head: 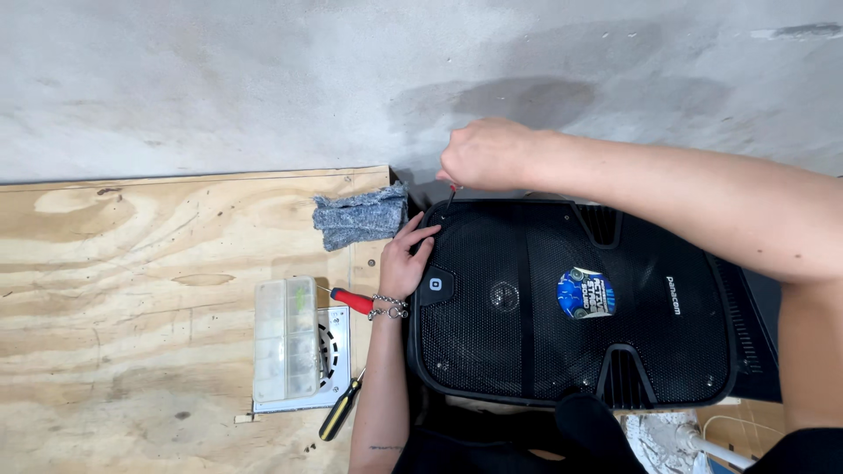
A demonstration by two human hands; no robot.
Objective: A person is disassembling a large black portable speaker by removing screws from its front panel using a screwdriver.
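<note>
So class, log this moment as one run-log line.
left hand: steadies speaker corner | right hand: grips screwdriver at top edge | red-handled screwdriver, parts box: on plywood

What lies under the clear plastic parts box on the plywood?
Under the parts box lies a square metal drain grate; its right edge and some slots show. The rest of the grate is covered, so whether anything else lies beneath cannot be seen.

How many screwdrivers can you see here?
3: one in the right hand at the speaker's top corner, a red-handled one behind the left wrist, a black-and-yellow one by the parts box.
</note>
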